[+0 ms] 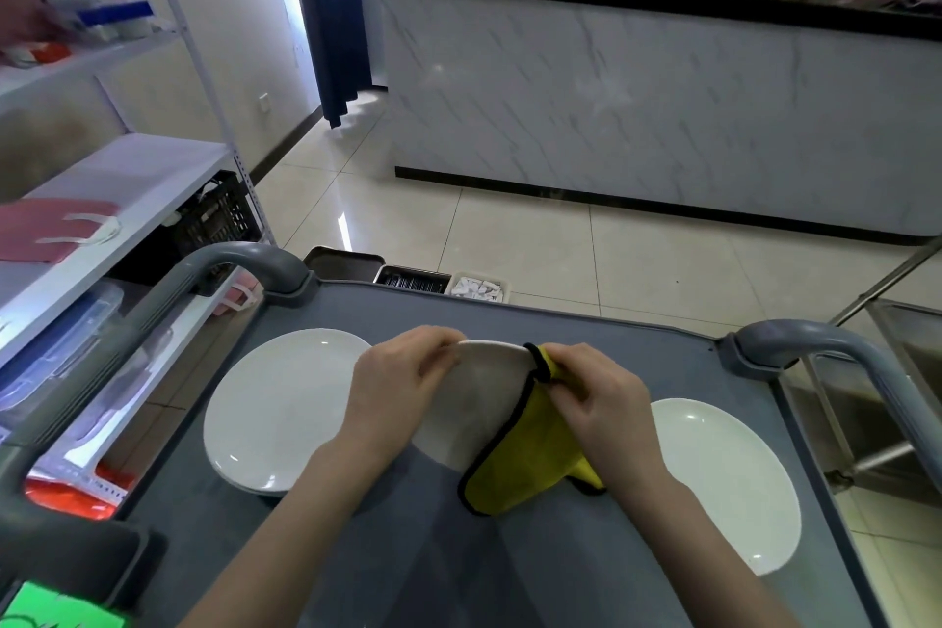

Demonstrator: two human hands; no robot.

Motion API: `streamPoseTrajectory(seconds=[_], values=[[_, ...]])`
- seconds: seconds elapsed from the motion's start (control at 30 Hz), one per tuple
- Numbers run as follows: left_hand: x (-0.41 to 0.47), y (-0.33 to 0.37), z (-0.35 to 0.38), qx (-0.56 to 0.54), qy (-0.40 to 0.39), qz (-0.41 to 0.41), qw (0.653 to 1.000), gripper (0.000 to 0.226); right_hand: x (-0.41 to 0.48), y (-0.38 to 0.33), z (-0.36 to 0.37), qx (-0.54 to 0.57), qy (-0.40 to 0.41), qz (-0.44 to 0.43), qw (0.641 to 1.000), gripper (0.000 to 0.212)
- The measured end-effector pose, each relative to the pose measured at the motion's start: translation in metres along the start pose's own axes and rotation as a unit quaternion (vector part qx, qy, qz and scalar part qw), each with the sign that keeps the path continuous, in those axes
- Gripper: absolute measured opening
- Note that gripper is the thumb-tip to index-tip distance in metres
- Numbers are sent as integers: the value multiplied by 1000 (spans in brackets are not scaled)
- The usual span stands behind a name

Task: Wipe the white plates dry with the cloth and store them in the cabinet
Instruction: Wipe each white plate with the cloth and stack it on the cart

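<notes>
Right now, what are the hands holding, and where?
The left hand grips a white plate by its left rim; the right hand pinches a yellow cloth over the right rim.

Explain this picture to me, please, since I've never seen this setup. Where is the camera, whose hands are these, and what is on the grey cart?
There is no machine here. A person works bare-handed, and the single camera sits on their head, looking forward and down. The left hand grips the left edge of a round white plate, raised and tilted above the grey cart top. The right hand pinches a yellow cloth with black edging over that plate's right rim. More white plates lie on the cart: a left plate, apparently with another under it, and a right plate.
</notes>
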State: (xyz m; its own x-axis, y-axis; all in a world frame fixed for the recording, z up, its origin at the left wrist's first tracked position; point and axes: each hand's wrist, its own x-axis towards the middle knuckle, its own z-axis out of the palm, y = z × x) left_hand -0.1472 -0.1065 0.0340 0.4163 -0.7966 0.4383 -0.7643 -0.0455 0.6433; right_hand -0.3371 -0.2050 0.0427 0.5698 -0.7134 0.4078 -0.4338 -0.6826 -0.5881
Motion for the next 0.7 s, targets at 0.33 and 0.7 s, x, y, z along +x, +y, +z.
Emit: streamPoseTrajectory(seconds=[0.33, 0.7], values=[[-16, 7, 3, 20, 23, -112, 993, 11, -19, 0, 13, -61, 94, -56, 992, 33], [-15, 7, 11, -456, -82, -520, 718, 19, -53, -6, 14, -46, 102, -174, 978, 29]])
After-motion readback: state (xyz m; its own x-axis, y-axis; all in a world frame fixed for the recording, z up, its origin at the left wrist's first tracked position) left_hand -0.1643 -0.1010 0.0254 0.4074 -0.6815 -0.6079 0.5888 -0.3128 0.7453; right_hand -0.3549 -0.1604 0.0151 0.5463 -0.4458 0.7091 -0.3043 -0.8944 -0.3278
